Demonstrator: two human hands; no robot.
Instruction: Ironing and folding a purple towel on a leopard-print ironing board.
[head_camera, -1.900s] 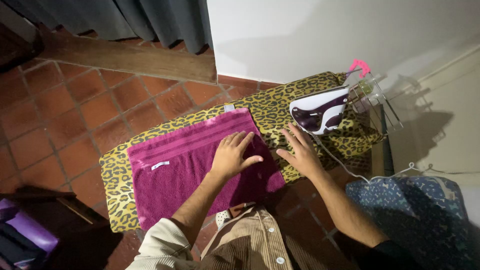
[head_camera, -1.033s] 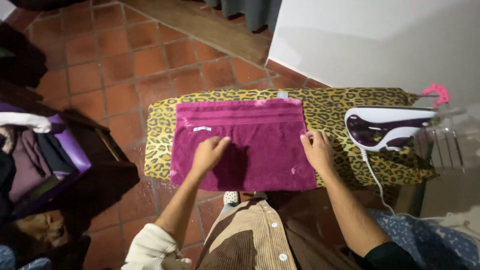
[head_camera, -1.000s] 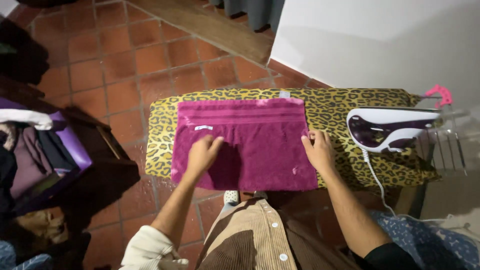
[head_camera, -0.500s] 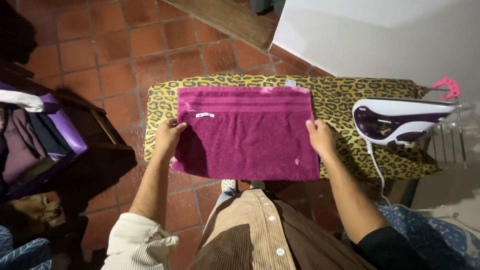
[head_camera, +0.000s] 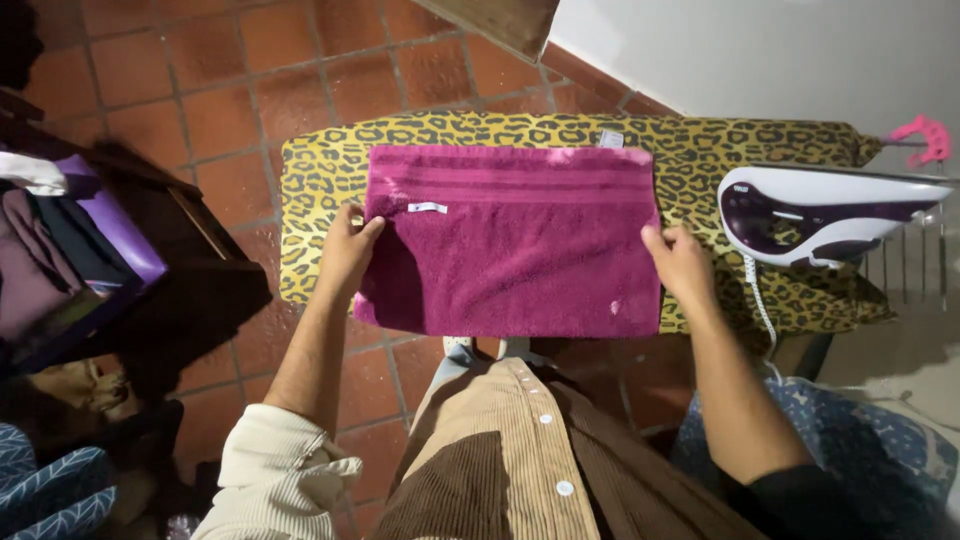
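there, flat on the leopard-print ironing board: magenta towel, long axis running left to right. left hand pinching its left edge, right hand curled onto its right edge; both equally near. iron parked just right.

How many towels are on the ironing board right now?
1: a magenta towel lies flat on the leopard-print ironing board, the left hand at its left edge, the right hand at its right. None other shows.
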